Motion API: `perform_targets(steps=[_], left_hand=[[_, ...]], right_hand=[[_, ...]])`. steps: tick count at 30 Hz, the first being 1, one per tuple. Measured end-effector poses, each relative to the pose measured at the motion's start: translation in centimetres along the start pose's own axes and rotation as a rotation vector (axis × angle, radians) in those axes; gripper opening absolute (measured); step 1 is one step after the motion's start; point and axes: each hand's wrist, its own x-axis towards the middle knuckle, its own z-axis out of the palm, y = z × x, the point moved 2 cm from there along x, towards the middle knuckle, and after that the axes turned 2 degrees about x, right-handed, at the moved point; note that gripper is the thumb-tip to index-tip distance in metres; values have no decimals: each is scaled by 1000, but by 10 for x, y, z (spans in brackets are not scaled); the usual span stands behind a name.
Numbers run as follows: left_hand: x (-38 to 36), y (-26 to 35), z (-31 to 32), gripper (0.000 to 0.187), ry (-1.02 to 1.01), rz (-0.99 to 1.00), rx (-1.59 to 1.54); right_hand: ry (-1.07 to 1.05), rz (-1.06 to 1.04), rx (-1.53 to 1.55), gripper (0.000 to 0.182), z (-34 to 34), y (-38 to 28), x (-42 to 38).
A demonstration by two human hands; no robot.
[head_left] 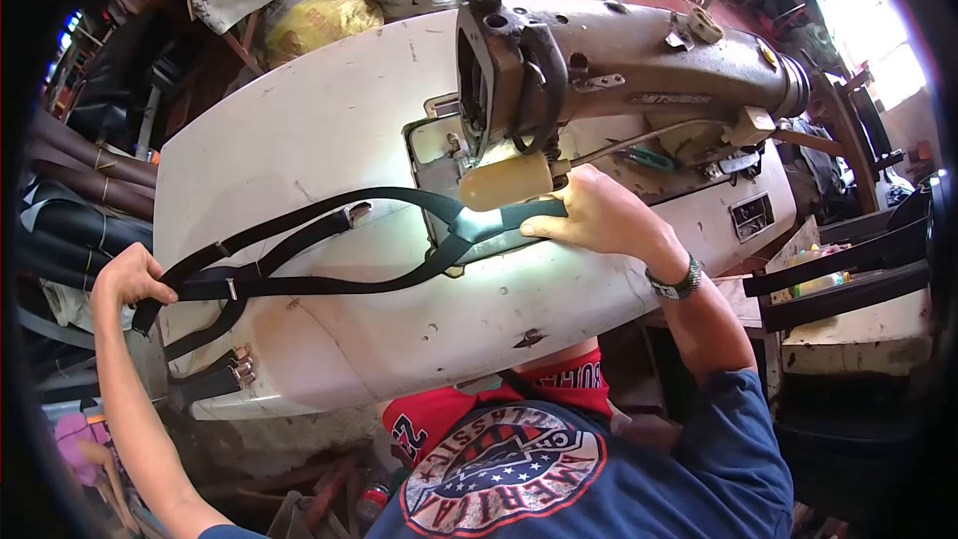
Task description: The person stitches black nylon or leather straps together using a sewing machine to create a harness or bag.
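Black suspenders (329, 284) lie across the white sewing table (339, 349). Their two long straps meet at a brightly lit joining patch (476, 226) beside the machine's needle area. At the table's left edge my left hand (128, 274) is closed around the straps, thumb on top. My right hand (604, 215) pinches the single strap just right of the patch. Right above that hand hangs the pale lamp (507, 183) of a brown sewing machine (639, 65). The needle is hidden behind the lamp. Small metal slides (232, 287) sit on the straps.
More black straps with metal clips (242, 364) lie at the table's lower left corner. Green-handled scissors or snips (647, 158) rest behind my right hand. Dark material rolls (85, 195) stand left. Black straps (838, 284) hang at right. A yellow bag (321, 22) sits beyond the table.
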Motion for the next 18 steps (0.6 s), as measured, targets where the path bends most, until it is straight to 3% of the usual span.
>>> perform_targets(steps=[1,4,5,7,8,9,10,11,14,18], left_hand=[[1,-2,-1,37,-7,-18,77],[-11,18,2,60,245,292,31],[-17,38,9,76,388,355,-54],[-66,152,28,63,559,642,-124],[-80,194,46,59,676,899,-177],[-85,232,64,56,670,1058,-320],[-89,262,84,53,588,1012,-374],[-90,288,105,52,743,1008,-232],[-75,330,146,48,916,903,-190],[-64,339,147,45,854,829,-324]], right_hand=[[5,-9,-28,37,0,-1,0],[40,-62,-70,37,3,-1,0],[66,-82,-55,36,3,-4,-2],[50,-81,-58,35,5,-5,-2],[3,-62,-78,36,7,-4,0],[-44,-45,-99,39,9,-3,1],[-24,-62,-105,38,10,-2,3],[-2,-76,-112,37,13,0,4],[52,-112,-108,30,10,-1,4],[221,-248,-119,25,12,13,11]])
